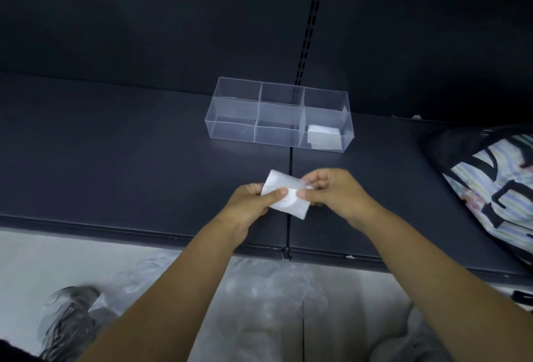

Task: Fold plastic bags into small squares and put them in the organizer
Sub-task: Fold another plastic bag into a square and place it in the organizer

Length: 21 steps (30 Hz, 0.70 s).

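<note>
Head view, frame centre: a folded plastic bag (288, 205) sits over the dark shelf (115, 159), pinched at its left edge under the thumb of the left hand (251, 203) and at its right edge between the thumb and curled fingers of the right hand (337, 191). Higher in the frame stands the clear organizer (230, 107) (six compartments, as far as can be seen). Its lower-right compartment holds one folded white square (324, 136).

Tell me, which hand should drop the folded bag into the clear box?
Probably the right hand. It pinches the folded white plastic bag at its right side and sits nearer the clear plastic organizer, below the compartment holding another folded white bag. The left hand holds the bag's left side.
</note>
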Each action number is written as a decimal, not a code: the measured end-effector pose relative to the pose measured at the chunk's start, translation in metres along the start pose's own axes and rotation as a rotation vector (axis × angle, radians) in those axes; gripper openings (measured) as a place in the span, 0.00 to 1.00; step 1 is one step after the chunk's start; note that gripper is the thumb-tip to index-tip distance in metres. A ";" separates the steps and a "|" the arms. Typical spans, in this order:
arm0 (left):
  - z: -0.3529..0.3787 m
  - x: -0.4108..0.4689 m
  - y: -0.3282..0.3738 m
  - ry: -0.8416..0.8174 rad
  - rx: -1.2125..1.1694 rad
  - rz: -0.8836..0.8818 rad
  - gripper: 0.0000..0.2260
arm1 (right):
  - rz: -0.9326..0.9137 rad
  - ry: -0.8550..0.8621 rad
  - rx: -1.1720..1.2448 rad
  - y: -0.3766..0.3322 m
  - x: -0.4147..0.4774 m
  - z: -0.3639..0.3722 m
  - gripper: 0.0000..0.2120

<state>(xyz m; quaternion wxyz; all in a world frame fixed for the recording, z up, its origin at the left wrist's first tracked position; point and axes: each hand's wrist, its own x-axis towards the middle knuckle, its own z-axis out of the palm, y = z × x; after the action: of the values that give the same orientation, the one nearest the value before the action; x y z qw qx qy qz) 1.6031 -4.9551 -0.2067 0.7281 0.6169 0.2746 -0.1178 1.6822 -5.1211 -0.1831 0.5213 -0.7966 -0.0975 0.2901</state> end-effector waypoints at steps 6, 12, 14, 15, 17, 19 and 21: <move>0.006 0.024 0.004 0.299 0.064 0.280 0.03 | 0.002 0.200 -0.026 -0.014 0.052 -0.039 0.04; -0.010 0.024 -0.064 0.425 1.248 0.331 0.29 | -0.013 0.450 -0.221 -0.021 0.126 -0.101 0.10; -0.010 0.023 -0.072 0.422 1.370 0.336 0.35 | 0.014 0.446 -0.402 -0.016 0.140 -0.105 0.11; -0.010 0.024 -0.074 0.431 1.382 0.347 0.35 | 0.027 0.446 -0.506 -0.014 0.145 -0.104 0.10; -0.008 0.025 -0.075 0.449 1.388 0.361 0.33 | 0.050 0.447 -0.701 -0.012 0.150 -0.099 0.06; -0.007 0.025 -0.076 0.451 1.403 0.359 0.32 | 0.068 0.449 -0.879 -0.012 0.151 -0.094 0.04; -0.007 0.026 -0.077 0.452 1.426 0.353 0.32 | 0.060 0.463 -1.056 -0.011 0.151 -0.092 0.07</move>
<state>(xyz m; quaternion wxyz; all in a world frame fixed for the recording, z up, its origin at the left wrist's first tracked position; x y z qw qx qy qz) 1.5828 -4.9601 -0.2856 0.0884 0.9809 0.1720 -0.0193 1.8584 -5.1183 -0.2018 0.0524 -0.9940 -0.0898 0.0347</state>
